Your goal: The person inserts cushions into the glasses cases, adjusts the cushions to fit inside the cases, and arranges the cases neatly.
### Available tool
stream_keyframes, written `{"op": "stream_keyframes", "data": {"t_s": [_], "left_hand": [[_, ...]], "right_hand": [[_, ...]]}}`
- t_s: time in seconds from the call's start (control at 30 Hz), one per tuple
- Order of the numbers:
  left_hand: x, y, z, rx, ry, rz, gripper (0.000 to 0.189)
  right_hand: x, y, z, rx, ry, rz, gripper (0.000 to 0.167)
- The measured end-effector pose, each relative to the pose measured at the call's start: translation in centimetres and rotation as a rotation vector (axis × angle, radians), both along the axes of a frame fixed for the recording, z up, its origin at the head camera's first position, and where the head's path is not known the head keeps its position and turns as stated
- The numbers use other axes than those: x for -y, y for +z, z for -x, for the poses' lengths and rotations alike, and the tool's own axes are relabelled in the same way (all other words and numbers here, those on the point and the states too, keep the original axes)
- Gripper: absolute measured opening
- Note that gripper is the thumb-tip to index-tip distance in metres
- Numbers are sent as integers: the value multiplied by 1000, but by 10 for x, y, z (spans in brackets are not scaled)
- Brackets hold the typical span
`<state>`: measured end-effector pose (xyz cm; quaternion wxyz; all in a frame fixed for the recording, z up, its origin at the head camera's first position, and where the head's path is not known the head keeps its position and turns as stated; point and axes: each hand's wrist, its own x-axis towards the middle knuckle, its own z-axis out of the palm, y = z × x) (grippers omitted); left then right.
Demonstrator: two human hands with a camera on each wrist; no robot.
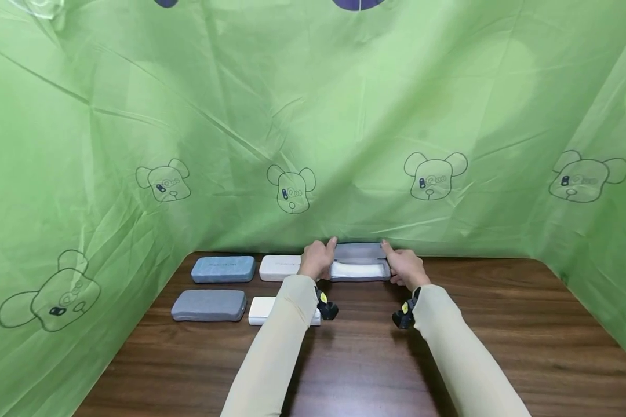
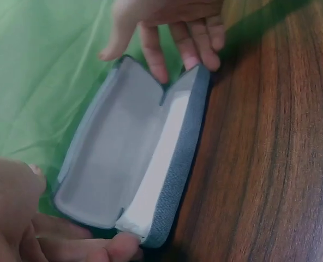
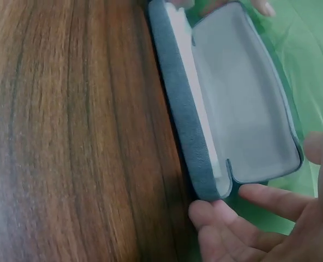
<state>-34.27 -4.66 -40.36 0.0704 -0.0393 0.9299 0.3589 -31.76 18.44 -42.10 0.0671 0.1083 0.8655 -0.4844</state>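
An open glasses case point(image 1: 359, 271), blue-grey outside and pale grey inside, sits at the back of the wooden table with its lid raised. Along its lower half lies a white folded piece point(image 2: 164, 142). My left hand point(image 1: 317, 259) holds the left end, fingertips at the base's corner point(image 2: 145, 238) and thumb up by the lid. At the other end my right hand point(image 1: 407, 267) has its fingers on the base, the index finger point(image 3: 276, 199) near the lid's corner and the thumb beside the lid's edge.
Left of the hands, a blue case point(image 1: 223, 269) and a white case point(image 1: 279, 267) form a back row. In front are a grey case point(image 1: 209, 305) and another white case point(image 1: 261, 310), partly behind the left sleeve. Green printed cloth point(image 1: 355, 145) hangs round the table point(image 1: 501, 324).
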Motion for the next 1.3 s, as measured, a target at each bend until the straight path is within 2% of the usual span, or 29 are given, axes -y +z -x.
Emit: {"op": "stream_keyframes", "data": {"t_s": [0.13,0.27,0.47,0.6,0.7,0.77,0.97,1.13,1.3], "left_hand": [[-2,-2,-1,-22,19,25,60],[-2,0,-2,-12,40,-15,54],[0,0,-2,10,48,-71,51],[1,0,0,51,23,-94,48],[1,0,1,73,-6,-89,48],[1,0,1,63,-18,-83,47],[1,1,-1,72,-28,-101,38],[3,-7,-9,25,-69,16,32],[3,-13,-9,-7,-81,113,30]], "right_hand": [[5,-1,0,-7,-21,-50,74],[7,0,0,-13,-23,-45,72],[4,3,-1,7,30,20,73],[-2,3,-2,39,59,104,70],[-6,4,-1,67,65,176,68],[-9,4,0,81,60,210,65],[-13,0,0,77,47,240,51],[-11,-14,-6,53,36,244,46],[-8,-22,-9,32,26,240,43]]}}
